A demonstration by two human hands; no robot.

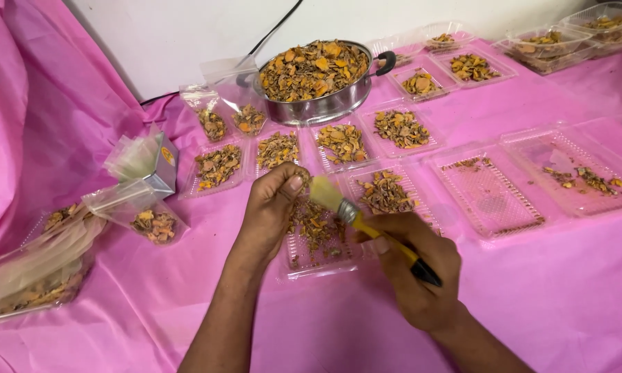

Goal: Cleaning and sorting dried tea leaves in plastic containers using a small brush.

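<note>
The left hand (pixel 269 207) hovers over a clear tray (pixel 316 259) on the pink-covered table (pixel 546 297), its fingers pinched together on a small piece of the dried orange-brown chips, held just above the tray's pile (pixel 313 226). The right hand (pixel 414 266) has its fingers clamped on the yellow handle of a brush (pixel 356 217), whose pale bristles point up-left and almost touch the left thumb. The tray sits at the near edge of a spread of similar trays, most holding small heaps of the same chips. Behind them stands a steel pan (pixel 318 79) heaped with chips. To the left lie clear bags (pixel 145 217), some partly filled, and a small box (pixel 160 164)
</note>
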